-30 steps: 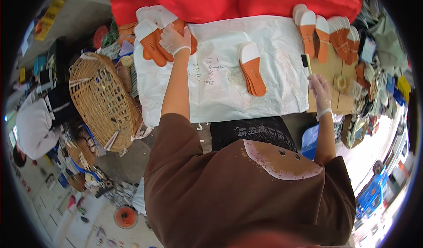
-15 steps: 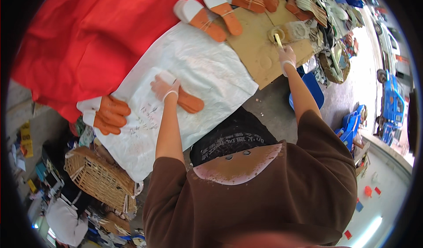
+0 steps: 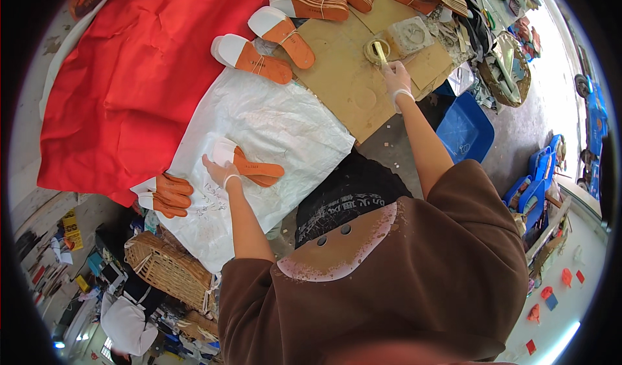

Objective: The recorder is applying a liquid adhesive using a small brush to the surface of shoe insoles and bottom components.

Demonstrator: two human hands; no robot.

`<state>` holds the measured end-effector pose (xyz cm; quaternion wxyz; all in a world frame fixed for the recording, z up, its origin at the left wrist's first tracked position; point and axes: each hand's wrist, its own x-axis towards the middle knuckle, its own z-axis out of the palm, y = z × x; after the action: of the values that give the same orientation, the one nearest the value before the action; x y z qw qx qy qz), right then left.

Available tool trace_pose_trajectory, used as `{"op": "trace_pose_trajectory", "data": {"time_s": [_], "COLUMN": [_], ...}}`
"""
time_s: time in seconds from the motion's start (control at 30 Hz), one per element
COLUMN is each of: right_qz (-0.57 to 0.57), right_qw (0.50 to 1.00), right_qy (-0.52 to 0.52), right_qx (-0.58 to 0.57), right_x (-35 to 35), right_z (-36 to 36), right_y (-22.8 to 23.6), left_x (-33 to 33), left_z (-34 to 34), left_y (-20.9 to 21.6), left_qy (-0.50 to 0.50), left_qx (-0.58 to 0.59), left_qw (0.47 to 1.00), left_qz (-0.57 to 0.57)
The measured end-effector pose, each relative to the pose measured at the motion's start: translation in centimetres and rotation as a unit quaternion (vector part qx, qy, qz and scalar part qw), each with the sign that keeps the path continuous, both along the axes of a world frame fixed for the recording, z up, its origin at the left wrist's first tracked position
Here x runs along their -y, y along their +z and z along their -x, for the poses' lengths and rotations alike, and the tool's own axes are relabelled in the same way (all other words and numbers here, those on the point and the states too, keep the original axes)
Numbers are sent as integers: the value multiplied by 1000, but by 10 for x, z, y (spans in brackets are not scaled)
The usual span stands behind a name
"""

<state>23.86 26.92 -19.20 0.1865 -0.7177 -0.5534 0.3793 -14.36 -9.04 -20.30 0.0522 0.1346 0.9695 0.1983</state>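
Note:
Clear gloves cover both hands. My left hand [image 3: 222,171] is at the white end of a small pile of brown-and-white insoles [image 3: 262,172] lying on a white sheet [image 3: 285,115]. It appears closed on the top insole, whose brown end points right, fanned out from the one below; part of the grip is hidden. Over the cardboard, my right hand [image 3: 396,81] grips the pale yellow handle of a brush [image 3: 380,54]. The brush's far end reaches into a round, yellowish tub [image 3: 373,46], and its tip is hard to make out.
Tied insole bundles [image 3: 262,60] lie at the far edge, with more stacks [image 3: 310,1] behind. Other insoles [image 3: 170,195] rest at left near red cloth [image 3: 149,86]. A clear container [image 3: 411,34] stands beside the tub on cardboard [image 3: 337,73]. A blue bin [image 3: 468,132] and wicker basket [image 3: 165,264] flank me.
My left hand has shifted from on top of the insoles to their near-left side, and the insoles are now fanned apart. My right hand still holds the brush at the tub. The view has shifted.

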Motion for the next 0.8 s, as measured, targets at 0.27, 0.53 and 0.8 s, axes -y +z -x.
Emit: {"op": "trace_pose_trajectory", "data": {"time_s": [0.27, 0.53, 0.8], "right_qz": [147, 305, 295], "right_qw": [973, 847, 814], "right_qy": [25, 122, 206], "right_qx": [-178, -417, -457], "right_x": [0, 9, 17], "right_z": [-39, -52, -29], "right_y": [-26, 19, 95], "left_x": [-9, -31, -126], "left_z": [-8, -17, -52], "left_y": [43, 112, 196], "left_qy": [-41, -115, -286], "left_qx": [157, 330, 333], "left_qw": [986, 926, 879], "left_qz": [36, -143, -184]}}
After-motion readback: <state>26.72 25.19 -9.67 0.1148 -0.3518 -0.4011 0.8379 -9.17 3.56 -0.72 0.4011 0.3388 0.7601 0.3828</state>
